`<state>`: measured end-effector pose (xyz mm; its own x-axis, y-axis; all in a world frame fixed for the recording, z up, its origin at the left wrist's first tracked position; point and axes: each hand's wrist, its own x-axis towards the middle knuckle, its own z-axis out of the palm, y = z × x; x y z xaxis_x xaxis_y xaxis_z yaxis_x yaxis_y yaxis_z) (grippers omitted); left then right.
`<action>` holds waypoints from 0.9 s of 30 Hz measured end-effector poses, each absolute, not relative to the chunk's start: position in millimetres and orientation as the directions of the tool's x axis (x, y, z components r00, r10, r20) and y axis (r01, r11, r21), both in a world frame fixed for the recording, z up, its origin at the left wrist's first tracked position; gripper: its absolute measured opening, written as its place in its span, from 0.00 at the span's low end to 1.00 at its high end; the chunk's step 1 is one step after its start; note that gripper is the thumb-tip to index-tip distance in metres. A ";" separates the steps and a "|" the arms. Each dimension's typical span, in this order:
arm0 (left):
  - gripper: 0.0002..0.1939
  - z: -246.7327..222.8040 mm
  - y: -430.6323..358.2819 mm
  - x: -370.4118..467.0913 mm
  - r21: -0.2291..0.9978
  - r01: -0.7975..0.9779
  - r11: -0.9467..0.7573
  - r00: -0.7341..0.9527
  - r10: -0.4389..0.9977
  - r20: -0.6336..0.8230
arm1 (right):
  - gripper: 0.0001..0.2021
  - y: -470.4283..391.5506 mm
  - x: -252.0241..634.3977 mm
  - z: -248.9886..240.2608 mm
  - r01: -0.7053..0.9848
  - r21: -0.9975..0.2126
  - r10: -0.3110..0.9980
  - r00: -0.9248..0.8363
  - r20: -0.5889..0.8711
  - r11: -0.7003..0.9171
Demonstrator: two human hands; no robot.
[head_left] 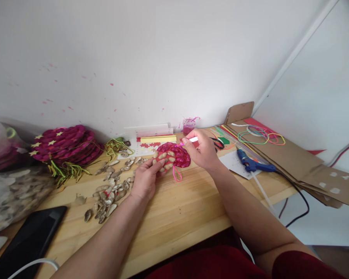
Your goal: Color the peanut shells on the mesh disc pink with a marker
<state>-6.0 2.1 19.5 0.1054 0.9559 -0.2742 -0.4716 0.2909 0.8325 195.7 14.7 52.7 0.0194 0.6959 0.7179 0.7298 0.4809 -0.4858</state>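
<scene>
My left hand (145,176) grips the left edge of a round craft piece (182,155) covered with peanut shells. Its right part is painted magenta, while the shells on the left are bare tan on a red backing. From its lower edge hangs a pink cord loop (177,174). Pinched in my right hand (202,149) is a paintbrush (193,139) with a white handle, its pink tip at the top of the painted shells. Loose peanut shells (113,193) lie on the table left of my left hand.
Magenta-painted pieces (72,145) are stacked at left near a bag of shells (26,190) and a black phone (29,240). A cup of pink paint (189,125) stands by the wall. Scissors (218,143), a blue glue gun (253,162) and cardboard (291,162) lie at right.
</scene>
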 end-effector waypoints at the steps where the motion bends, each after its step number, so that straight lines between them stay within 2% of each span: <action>1: 0.22 19.2 2.0 -6.2 0.835 -0.468 0.290 0.106 0.956 -0.273 | 0.07 14.8 195.6 52.6 0.726 -0.493 0.701 0.021 0.713 0.479; 9: 0.21 15.1 5.0 -7.0 0.847 -0.455 0.274 0.083 0.960 -0.266 | 0.08 17.0 198.5 53.8 0.735 -0.516 0.690 0.091 0.718 0.440; 14: 0.24 14.7 5.5 -7.0 0.838 -0.482 0.257 0.097 0.966 -0.240 | 0.11 21.6 202.9 51.0 0.596 -0.699 0.720 0.270 0.639 0.396; 17: 0.27 13.7 4.4 -6.3 0.832 -0.484 0.271 0.126 0.962 -0.241 | 0.13 31.4 212.9 59.3 0.555 -0.753 0.702 0.375 0.606 0.353; 22: 0.23 11.2 3.5 -4.6 0.834 -0.488 0.257 0.151 0.966 -0.209 | 0.12 69.7 242.5 98.9 0.699 -0.677 0.654 0.403 0.640 0.231; 24: 0.23 9.8 4.2 -4.4 0.832 -0.494 0.254 0.170 0.966 -0.194 | 0.11 89.5 252.0 111.2 0.770 -0.633 0.699 0.410 0.586 0.078; 27: 0.23 7.0 5.7 -4.5 0.843 -0.480 0.242 0.187 0.967 -0.171 | 0.11 115.3 257.5 113.7 0.858 -0.487 0.810 0.398 0.430 -0.163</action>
<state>-4.5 5.7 7.0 0.1870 0.9673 -0.1710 -0.4798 0.2419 0.8433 257.5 115.3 113.7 0.3980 0.8102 0.4303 0.8581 -0.1629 -0.4870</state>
